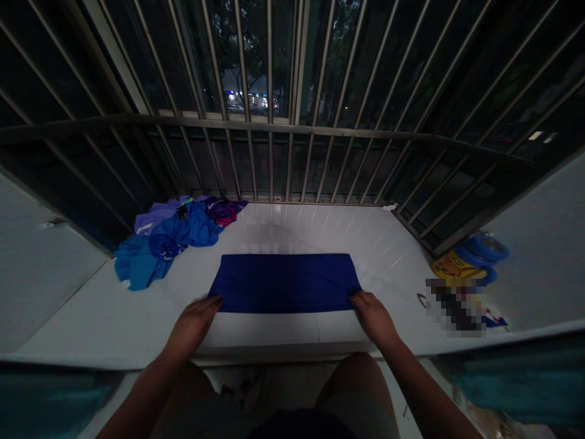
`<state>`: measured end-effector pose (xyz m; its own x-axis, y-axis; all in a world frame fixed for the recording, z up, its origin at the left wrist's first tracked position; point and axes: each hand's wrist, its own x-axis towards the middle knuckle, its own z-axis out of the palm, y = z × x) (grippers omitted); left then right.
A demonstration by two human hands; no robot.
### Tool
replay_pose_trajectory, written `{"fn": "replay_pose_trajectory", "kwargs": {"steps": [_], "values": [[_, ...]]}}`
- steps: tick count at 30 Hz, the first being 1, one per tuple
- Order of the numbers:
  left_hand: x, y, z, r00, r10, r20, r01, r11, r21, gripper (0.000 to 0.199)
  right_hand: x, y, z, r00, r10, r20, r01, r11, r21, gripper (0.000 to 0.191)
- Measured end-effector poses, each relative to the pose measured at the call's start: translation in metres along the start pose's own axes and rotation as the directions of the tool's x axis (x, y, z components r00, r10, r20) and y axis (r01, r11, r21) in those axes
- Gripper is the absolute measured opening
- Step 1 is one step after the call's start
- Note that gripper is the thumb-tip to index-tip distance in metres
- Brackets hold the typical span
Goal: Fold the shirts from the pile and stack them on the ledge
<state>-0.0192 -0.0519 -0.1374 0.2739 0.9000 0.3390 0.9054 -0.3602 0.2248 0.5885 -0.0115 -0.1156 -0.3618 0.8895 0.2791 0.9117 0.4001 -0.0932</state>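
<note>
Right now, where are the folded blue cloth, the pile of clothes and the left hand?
folded blue cloth (284,282), head view, middle of its top face
pile of clothes (171,235), head view, blue garment at centre
left hand (197,312), head view, back of hand

The folded blue cloth (284,283) is a matt, smooth woven fabric lying on a glossy white tiled ledge (375,244). The heap of clothes (169,238) is crumpled soft fabric; the window bars (269,122) are dull metal.

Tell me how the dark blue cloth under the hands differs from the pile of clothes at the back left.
The dark blue folded cloth lies flat as a neat rectangle; the crumpled pile of blue and purple clothes is heaped and creased. The cloth is one colour, the pile mixed. The left hand and right hand touch the cloth; the pile lies untouched. Both rest on the white tiled ledge.
</note>
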Motion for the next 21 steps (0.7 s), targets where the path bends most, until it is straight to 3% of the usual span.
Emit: {"fn": "replay_pose_trajectory", "kwargs": {"steps": [4,10,13,17,19,21], "values": [[-0.011,0.005,0.012,0.998,-0.05,-0.028,0.049,0.998,-0.034,0.046,-0.013,-0.004,0.012,0.999,0.027,-0.035,-0.026,0.999,0.026,0.029],[-0.001,0.003,0.0,0.993,-0.075,-0.092,0.07,0.996,-0.063,0.045,0.005,-0.008,-0.009,0.996,0.054,-0.072,-0.052,0.998,0.032,0.029],[-0.007,0.0,0.0,0.992,-0.03,-0.121,0.029,1.0,-0.007,0.047,0.0,-0.005,-0.013,0.992,0.03,-0.12,-0.026,0.999,0.029,0.029],[-0.021,-0.001,0.005,0.995,0.041,-0.089,-0.038,0.998,0.041,0.047,-0.018,-0.007,-0.004,0.998,-0.027,-0.061,0.031,0.997,0.068,0.029],[-0.026,0.0,0.007,0.995,0.044,-0.091,-0.041,0.999,0.034,0.045,-0.022,-0.014,-0.001,0.998,0.054,-0.034,-0.052,0.996,0.066,0.034],[-0.029,0.003,0.009,0.994,0.037,-0.103,-0.034,0.999,0.028,0.044,-0.019,-0.026,-0.001,0.965,0.259,-0.044,-0.259,0.966,0.006,0.042]]}}
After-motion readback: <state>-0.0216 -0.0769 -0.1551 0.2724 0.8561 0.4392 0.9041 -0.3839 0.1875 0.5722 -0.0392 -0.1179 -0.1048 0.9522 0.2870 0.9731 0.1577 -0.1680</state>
